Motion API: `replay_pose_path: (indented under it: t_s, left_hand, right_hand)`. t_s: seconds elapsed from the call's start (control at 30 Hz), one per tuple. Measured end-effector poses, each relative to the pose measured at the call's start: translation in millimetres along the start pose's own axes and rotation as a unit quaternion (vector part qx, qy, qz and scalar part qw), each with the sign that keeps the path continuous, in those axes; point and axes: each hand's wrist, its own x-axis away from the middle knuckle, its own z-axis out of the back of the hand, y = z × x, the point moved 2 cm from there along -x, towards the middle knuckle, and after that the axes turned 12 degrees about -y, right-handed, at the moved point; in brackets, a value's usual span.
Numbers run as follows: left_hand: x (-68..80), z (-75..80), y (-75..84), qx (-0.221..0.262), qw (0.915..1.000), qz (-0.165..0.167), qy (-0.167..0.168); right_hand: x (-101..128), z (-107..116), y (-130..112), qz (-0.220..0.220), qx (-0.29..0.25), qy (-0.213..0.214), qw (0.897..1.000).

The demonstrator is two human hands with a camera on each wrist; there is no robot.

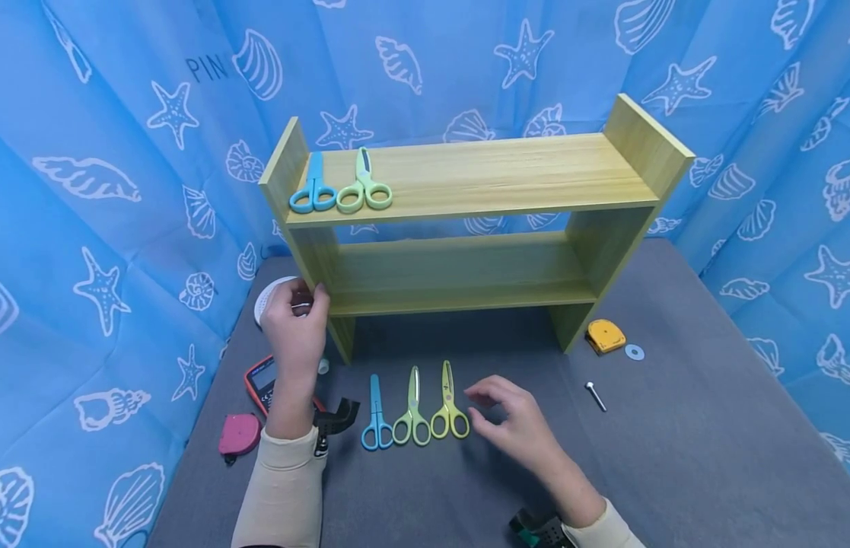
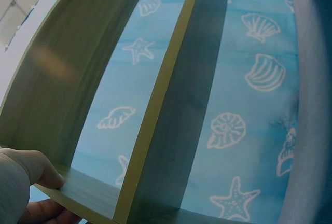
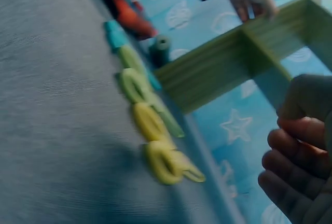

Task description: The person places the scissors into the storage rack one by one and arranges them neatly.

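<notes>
A light wooden two-tier shelf (image 1: 466,277) stands on the table. My left hand (image 1: 297,323) grips the edge of its left side panel; the left wrist view shows the thumb (image 2: 46,175) on the inner face and fingers outside. Blue scissors (image 1: 315,186) and light green scissors (image 1: 364,186) lie on the top board at the left. In front of the shelf, blue scissors (image 1: 376,418), green scissors (image 1: 412,411) and yellow scissors (image 1: 448,407) lie in a row, handles towards me. Just right of the yellow pair, my right hand (image 1: 510,418) hovers with loosely bent fingers, holding nothing.
Left of the shelf are a white round object (image 1: 263,299), a red-edged multimeter (image 1: 259,380) partly behind my forearm, and a pink tape measure (image 1: 239,434). To the right lie a yellow tape measure (image 1: 606,336), a washer (image 1: 634,352) and a bolt (image 1: 596,396).
</notes>
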Motion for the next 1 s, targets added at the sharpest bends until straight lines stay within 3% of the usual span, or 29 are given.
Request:
replay_pose_path:
  t_s: [0.33,0.67,1.0]
  left_hand:
    - [0.1,0.3,-0.8,0.005,1.0,-0.003,0.0]
    - [-0.6,-0.9,0.5,0.005,1.0,-0.005,0.001]
    - [0.2,-0.8,-1.7,0.003,1.0,-0.005,0.002]
  right_hand:
    - [0.5,-26.5,13.5,-0.115,0.042,-0.042,0.992]
    - [0.9,-39.2,19.9,-0.162,0.086,-0.053,0.982]
    - [-5.5,-40.2,8.5,-0.202,0.136,-0.083,0.966]
